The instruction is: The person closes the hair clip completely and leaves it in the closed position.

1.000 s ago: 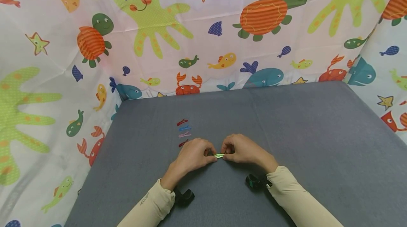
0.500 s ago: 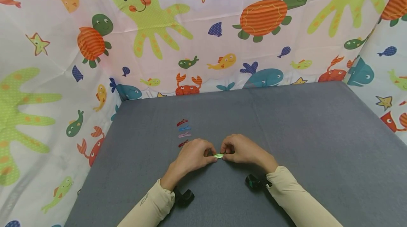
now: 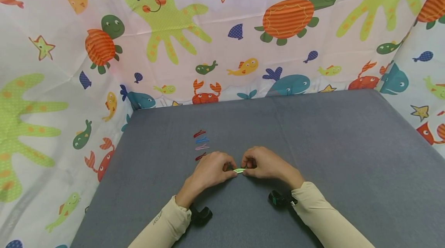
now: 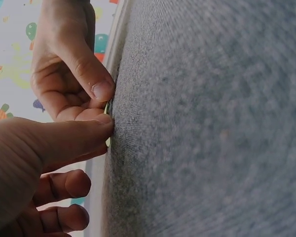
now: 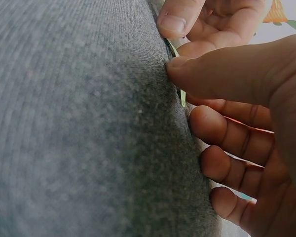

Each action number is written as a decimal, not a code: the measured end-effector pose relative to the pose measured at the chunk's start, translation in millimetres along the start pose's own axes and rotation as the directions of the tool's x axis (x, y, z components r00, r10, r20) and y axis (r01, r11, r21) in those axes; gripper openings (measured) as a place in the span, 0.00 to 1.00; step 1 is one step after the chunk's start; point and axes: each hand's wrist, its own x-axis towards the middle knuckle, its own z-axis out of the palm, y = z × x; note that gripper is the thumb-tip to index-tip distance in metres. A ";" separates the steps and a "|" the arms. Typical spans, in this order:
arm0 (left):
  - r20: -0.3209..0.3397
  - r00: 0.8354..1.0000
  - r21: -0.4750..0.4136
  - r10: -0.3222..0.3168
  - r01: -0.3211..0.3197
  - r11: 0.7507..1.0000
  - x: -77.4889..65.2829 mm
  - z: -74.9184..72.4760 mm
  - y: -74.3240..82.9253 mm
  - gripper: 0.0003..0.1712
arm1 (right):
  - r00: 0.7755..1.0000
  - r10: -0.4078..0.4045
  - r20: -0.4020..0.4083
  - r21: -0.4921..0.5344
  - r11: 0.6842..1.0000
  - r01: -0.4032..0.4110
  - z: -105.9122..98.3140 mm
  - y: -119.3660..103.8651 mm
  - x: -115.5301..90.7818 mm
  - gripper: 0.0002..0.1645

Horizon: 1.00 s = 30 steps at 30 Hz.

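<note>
A small light-green hair clip (image 3: pixel 239 170) lies between the two hands, low over the grey cloth. My left hand (image 3: pixel 213 169) pinches its left end between thumb and fingertips. On the other side, my right hand (image 3: pixel 269 167) pinches the right end in the same way. In the right wrist view a tip of the green hair clip (image 5: pixel 183 98) sticks out past the right thumb. Left of the hands is a column of hair clips: a red one (image 3: pixel 199 134), a blue one (image 3: pixel 202 140), a pink one (image 3: pixel 202 147) and a dark red one (image 3: pixel 200 157), close to the left hand.
The grey cloth-covered table (image 3: pixel 347 155) spreads around the hands. A curtain (image 3: pixel 236 8) printed with sea animals stands behind it and along both sides. Black wrist cameras (image 3: pixel 201 215) are worn below the cream sleeves (image 3: pixel 163 223).
</note>
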 end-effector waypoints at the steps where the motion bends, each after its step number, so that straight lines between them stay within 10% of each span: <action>1: 0.004 1.000 -0.003 0.000 0.000 1.000 -0.3 -0.7 0.2 0.09 | 1.000 0.003 0.000 -0.003 1.000 -0.003 0.2 0.0 -0.2 0.06; 30: -0.019 0.995 -0.042 -0.100 0.099 0.994 -10.1 -59.0 -25.9 0.03 | 0.995 0.016 -0.098 -0.094 0.995 -0.025 6.9 -4.7 1.4 0.10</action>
